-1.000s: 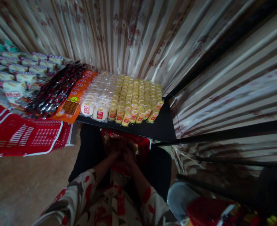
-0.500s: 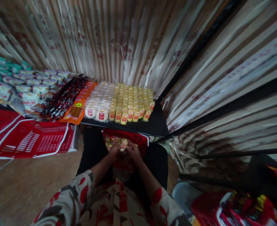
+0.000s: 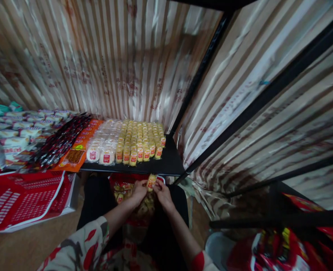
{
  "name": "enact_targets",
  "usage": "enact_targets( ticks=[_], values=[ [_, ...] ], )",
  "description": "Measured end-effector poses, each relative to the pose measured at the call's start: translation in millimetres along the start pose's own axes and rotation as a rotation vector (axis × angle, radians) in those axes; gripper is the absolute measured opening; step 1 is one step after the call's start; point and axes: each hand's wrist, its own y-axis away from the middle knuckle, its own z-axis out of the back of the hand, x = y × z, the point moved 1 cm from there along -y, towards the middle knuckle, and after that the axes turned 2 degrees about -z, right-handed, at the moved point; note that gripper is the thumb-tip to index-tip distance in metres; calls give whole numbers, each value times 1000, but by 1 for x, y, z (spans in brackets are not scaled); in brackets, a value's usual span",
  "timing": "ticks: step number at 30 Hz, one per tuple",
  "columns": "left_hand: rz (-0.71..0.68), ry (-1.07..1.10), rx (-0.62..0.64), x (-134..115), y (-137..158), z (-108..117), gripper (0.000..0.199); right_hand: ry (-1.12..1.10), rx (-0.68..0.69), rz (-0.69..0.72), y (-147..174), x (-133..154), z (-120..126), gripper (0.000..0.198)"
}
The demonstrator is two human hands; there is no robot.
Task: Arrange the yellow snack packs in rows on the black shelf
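Between my two hands is a small yellow snack pack (image 3: 151, 182) with a red label, held upright over a red basket (image 3: 158, 177) between my knees. My left hand (image 3: 139, 191) pinches its left side, and my right hand (image 3: 163, 192) grips its right side. More yellow snack packs (image 3: 121, 192) lie loose inside the basket. Just beyond, similar yellow packs (image 3: 140, 145) stand in tight rows on a black shelf (image 3: 169, 162). To their left are white round packs (image 3: 107, 155) in clear wrappers.
Farther left on the shelf lie an orange snack bag (image 3: 76, 146), dark packets (image 3: 59, 143) and white bags (image 3: 19, 128). Red baskets (image 3: 33, 199) sit below. Black bars (image 3: 240, 131) slant across at right, near a red basket of packets (image 3: 279, 248). A striped curtain (image 3: 112, 67) hangs behind.
The camera view has shifted, so the shelf appears lower and farther left. My hands have raised the yellow pack toward the shelf's front edge, and more of the basket's contents show.
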Motion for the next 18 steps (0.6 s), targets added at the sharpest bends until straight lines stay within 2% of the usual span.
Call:
enact_targets(
  ticks=[5,9,18],
  values=[
    [-86,-270,-57,-30,-16,-30,28,23,-130,99,-21,12,28,40],
    [-184,-401,-138,-49,-29,-50,31,55,-171,138,-43,20,48,44],
    [-224,-392,-82,-90,-50,-96,33,124,-314,195,-97,41,80,44]
  ],
)
